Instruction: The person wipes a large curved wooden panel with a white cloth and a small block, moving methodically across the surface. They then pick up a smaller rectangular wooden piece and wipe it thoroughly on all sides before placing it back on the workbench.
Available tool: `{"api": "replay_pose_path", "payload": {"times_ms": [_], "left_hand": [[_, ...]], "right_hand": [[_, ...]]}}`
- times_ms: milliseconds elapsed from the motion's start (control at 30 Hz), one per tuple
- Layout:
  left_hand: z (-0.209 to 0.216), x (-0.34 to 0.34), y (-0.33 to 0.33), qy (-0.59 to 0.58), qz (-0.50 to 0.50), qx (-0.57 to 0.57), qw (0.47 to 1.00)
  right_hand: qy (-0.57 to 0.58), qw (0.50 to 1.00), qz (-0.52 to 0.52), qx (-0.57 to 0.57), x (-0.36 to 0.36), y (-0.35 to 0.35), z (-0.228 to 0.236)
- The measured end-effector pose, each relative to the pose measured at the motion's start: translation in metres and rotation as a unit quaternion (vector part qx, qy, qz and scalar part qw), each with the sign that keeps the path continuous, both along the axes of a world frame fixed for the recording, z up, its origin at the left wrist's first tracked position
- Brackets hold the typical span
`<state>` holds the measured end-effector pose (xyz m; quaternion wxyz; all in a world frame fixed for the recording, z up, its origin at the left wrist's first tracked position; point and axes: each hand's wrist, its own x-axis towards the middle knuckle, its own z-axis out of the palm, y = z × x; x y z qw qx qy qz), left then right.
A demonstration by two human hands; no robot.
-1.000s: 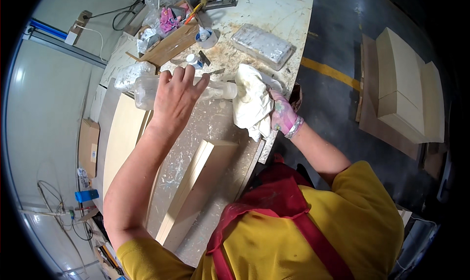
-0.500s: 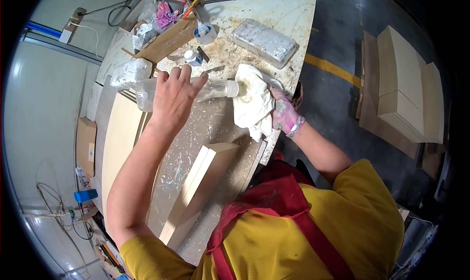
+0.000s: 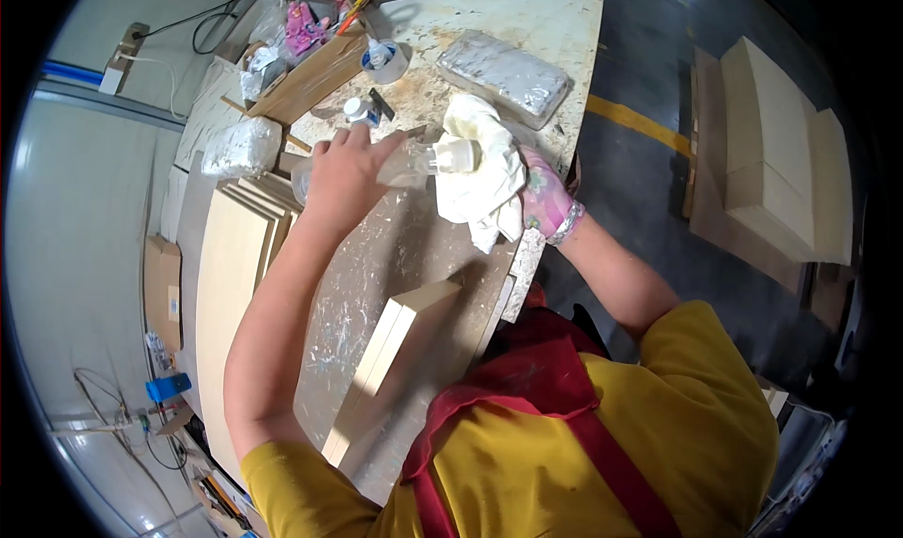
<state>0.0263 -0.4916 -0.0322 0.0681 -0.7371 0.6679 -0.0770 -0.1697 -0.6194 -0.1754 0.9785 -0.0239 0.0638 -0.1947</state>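
Observation:
My bare left hand [image 3: 348, 181] is wrapped round a clear plastic bottle [image 3: 406, 166], tilted on its side. The bottle's white cap end points right and overlaps a crumpled white cloth [image 3: 484, 181]. In a pink flowered glove, my right hand [image 3: 546, 197] grips the cloth's right side near the table edge; most of its fingers are hidden behind the fabric. Below the bottle, pale wooden boards [image 3: 390, 355] stand together on the scuffed brown work surface [image 3: 343, 322].
A plastic-wrapped block [image 3: 503, 75] lies beyond the cloth. Near the left hand are a small white bottle [image 3: 359, 111], a tape roll [image 3: 384, 63] and a wrapped bundle [image 3: 242, 148]. Stacked boards [image 3: 230, 265] lie left. Large panels [image 3: 767, 152] sit on the floor at right.
The bottle and my left hand have shifted slightly to the right, bringing the cap farther over the cloth. The cloth has moved a little up and left, its folds changed.

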Motion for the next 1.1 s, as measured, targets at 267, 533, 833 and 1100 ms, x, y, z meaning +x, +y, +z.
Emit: {"api": "replay_pose_path", "payload": {"times_ms": [267, 533, 833, 1100], "left_hand": [[-0.054, 0.040, -0.021, 0.335, 0.107, -0.151, 0.924], [-0.091, 0.066, 0.019, 0.563, 0.168, -0.184, 0.788], [0.052, -0.103, 0.230, 0.360, 0.286, 0.089, 0.884], [0.036, -0.136, 0.245, 0.279, 0.345, 0.009, 0.896]], "right_hand": [[-0.071, 0.994, -0.056, -0.053, -0.056, -0.004, -0.018], [0.051, 0.988, -0.073, -0.125, -0.077, 0.015, -0.002], [0.143, 0.609, -0.157, -0.764, -0.047, 0.091, 0.124], [0.124, 0.624, -0.043, -0.770, -0.019, 0.126, 0.113]]}}
